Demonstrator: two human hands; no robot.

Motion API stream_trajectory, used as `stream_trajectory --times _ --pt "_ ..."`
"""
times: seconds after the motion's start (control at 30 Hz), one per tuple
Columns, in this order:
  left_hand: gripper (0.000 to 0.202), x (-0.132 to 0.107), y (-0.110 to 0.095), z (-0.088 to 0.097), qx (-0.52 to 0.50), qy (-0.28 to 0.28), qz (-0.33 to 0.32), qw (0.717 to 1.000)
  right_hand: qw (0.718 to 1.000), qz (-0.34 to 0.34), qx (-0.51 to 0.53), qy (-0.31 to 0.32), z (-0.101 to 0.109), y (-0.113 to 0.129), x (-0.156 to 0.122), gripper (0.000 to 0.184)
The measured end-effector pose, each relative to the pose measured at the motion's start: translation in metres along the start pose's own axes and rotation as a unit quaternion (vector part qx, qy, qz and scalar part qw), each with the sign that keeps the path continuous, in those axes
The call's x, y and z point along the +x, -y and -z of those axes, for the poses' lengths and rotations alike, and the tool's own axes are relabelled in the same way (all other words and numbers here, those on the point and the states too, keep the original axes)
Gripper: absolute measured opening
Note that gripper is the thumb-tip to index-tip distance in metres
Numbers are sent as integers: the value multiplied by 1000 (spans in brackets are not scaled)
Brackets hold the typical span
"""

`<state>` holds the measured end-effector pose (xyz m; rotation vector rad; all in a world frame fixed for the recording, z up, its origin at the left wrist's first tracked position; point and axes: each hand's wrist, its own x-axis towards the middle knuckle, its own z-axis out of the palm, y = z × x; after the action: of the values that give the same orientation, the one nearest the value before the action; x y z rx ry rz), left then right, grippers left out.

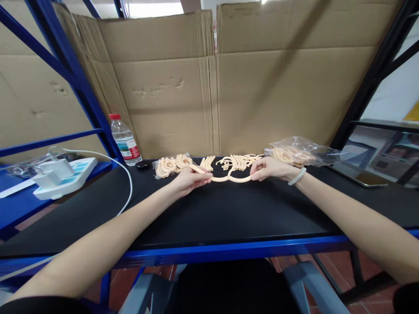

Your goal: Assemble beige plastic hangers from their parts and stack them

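A cream curved plastic piece (229, 178) lies across the black tabletop (212, 213) between both hands. My left hand (189, 179) is closed on its left end. My right hand (269, 168), with a pale bead bracelet on the wrist, pinches its right end. Just behind the hands lies a row of several loose cream curved pieces (237, 162). A further heap of them (170, 165) sits to the left, partly under clear plastic.
A clear plastic bag (299, 153) with more cream pieces lies at the right. A water bottle (125, 140), a small black object (142, 165), a white power strip (65, 176) with a white cable (126, 179) stand at left. Cardboard sheets (209, 83) wall the back.
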<state>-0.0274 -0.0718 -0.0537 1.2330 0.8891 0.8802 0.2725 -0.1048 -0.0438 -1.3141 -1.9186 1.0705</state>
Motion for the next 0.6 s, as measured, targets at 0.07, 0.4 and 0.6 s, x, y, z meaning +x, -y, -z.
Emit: stream_trajectory --times 0.07,0.4,0.6 --pt "21 4 0 7 51 27 9 998 998 15 -58 14 3 -2 1 30" --pt "20 10 0 20 436 149 -246 853 967 104 -231 15 6 -13 9 29" --pt "13 7 -7 22 545 177 -311 758 965 103 -239 32 5 -12 8 31"
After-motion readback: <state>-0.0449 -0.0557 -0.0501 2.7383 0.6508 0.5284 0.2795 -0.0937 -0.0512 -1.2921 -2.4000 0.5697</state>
